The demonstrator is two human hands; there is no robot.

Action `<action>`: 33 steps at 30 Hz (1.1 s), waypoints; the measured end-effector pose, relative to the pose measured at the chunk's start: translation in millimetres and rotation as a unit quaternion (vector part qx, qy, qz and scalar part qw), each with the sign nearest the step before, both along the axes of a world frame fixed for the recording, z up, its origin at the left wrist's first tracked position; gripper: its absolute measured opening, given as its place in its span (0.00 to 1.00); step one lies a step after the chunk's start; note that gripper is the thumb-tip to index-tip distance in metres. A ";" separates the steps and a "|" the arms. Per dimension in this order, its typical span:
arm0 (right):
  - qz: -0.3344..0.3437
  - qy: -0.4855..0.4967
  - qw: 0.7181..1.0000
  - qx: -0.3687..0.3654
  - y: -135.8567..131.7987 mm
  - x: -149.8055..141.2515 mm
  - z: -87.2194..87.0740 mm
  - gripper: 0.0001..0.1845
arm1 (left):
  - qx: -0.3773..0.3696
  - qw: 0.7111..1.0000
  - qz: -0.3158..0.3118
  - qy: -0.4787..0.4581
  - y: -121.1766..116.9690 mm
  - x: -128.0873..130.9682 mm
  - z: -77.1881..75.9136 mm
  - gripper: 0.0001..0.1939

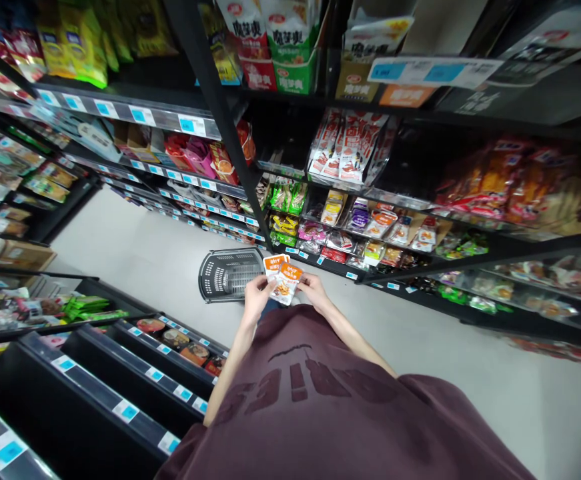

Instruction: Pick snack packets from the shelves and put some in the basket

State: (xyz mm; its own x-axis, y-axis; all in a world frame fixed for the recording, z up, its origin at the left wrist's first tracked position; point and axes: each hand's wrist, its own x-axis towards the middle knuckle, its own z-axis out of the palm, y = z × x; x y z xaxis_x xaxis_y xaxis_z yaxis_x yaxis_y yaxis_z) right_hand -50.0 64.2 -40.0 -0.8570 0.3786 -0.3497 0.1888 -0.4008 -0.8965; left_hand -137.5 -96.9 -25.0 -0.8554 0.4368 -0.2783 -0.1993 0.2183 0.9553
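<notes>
Two small orange-and-white snack packets are held in front of my body, overlapping like a fan. My left hand (257,295) is closed on the left snack packet (275,262), thumb across its front. The right snack packet (288,280) lies partly over it, and my right hand (312,288) pinches its right edge. Both packets look sealed and flat. Beyond my left hand, a dark grey shopping basket (210,252) rests on the floor, with nothing visible in its slotted bottom.
A black shelf rack (250,220) with bagged snacks spans the front and right. White snack bags (345,150) sit on its middle tier. At the lower left stands a tiered shelf (105,393) with price tags. Grey floor (140,253) runs between them.
</notes>
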 end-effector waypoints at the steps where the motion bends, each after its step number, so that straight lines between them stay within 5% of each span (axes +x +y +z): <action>1: -0.001 0.002 1.000 -0.011 0.4 0.2 0.3 0.12 | 0.014 1.000 0.004 -0.015 -0.1 -0.3 -0.2 0.15; 7: -0.024 0.013 0.994 -0.110 1.0 1.1 0.0 0.26 | 0.047 0.997 0.039 -0.038 2.5 0.9 0.8 0.18; 13: -0.034 0.022 0.999 0.013 -0.5 0.1 7.4 0.19 | 0.041 0.997 0.054 -0.040 3.5 3.2 2.8 0.19; 21: -0.119 -0.014 0.993 0.017 13.1 1.6 -0.3 0.20 | 0.046 0.991 0.123 -0.030 -3.0 -0.4 7.6 0.19; 33: -0.115 -0.016 0.992 0.057 13.0 1.9 -0.9 0.20 | 0.033 0.990 0.134 -0.014 -1.1 -2.3 9.9 0.19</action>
